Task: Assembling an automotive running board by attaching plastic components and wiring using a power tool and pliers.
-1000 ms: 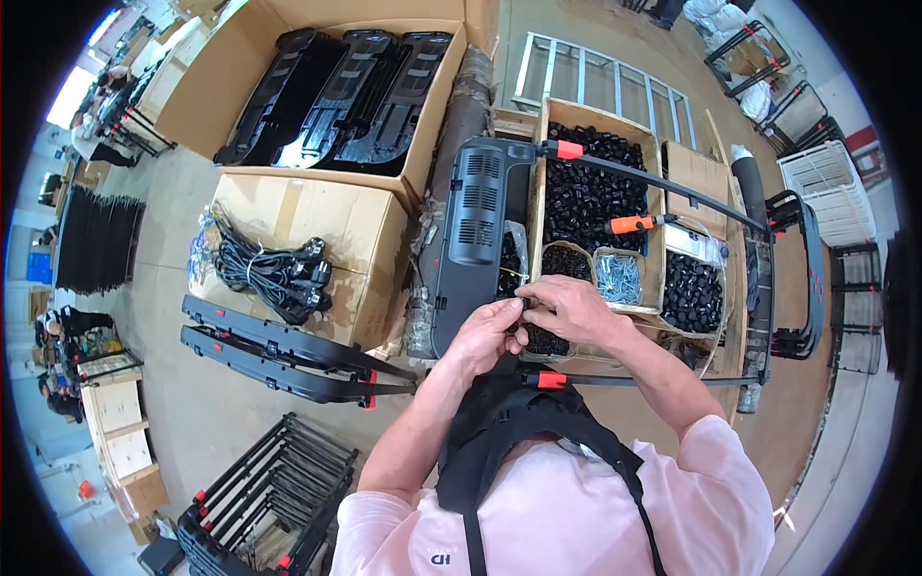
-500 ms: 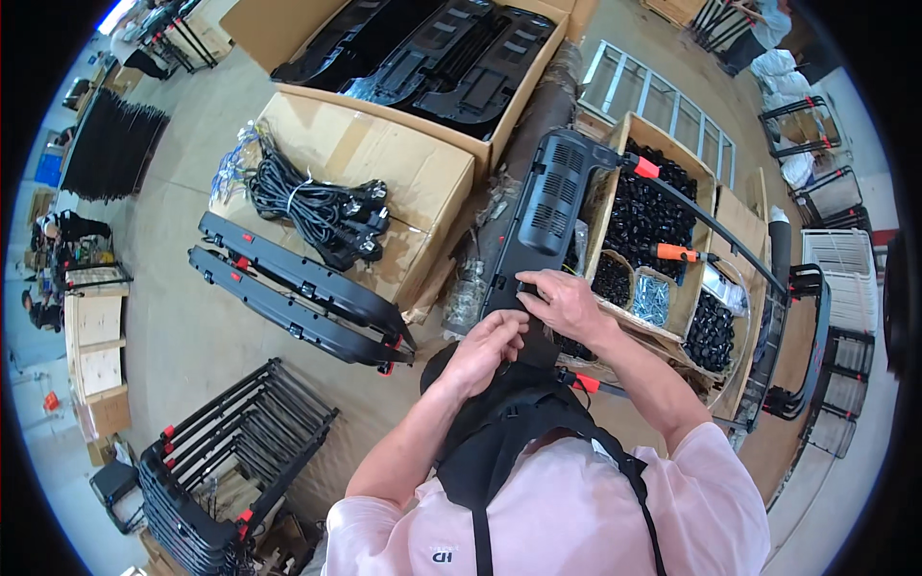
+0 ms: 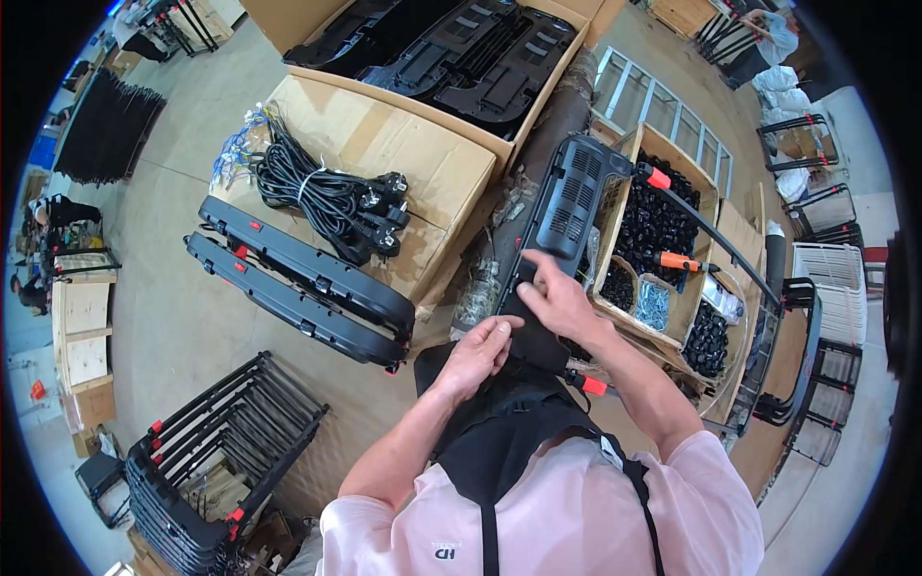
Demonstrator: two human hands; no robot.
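Note:
A long black plastic housing (image 3: 567, 206) with vent slots lies in front of me, its near end by my hands. My right hand (image 3: 562, 305) rests at its near part, index finger stretched out and thumb apart on the surface; the other fingers are partly hidden. Just left of the near end, my left hand (image 3: 477, 357) has its thumb and fingers pressed together. Whatever sits in that pinch, if anything, is too small to make out. A black frame tube with a red clip (image 3: 658, 179) runs from the housing's far end toward the right.
Right of the housing, a wooden bin (image 3: 629, 163) holds black parts, screws (image 3: 652, 305) and an orange-handled tool (image 3: 677, 260). Bundled black cables (image 3: 322, 192) lie on a cardboard box (image 3: 423, 158) at left. Two black curved housings (image 3: 298, 288) lean there. Stacked frames (image 3: 230, 432) stand lower left.
My right index finger has straightened and spread away from the thumb. My left fingers have drawn together more tightly near the housing's edge. The whole view has shifted slightly.

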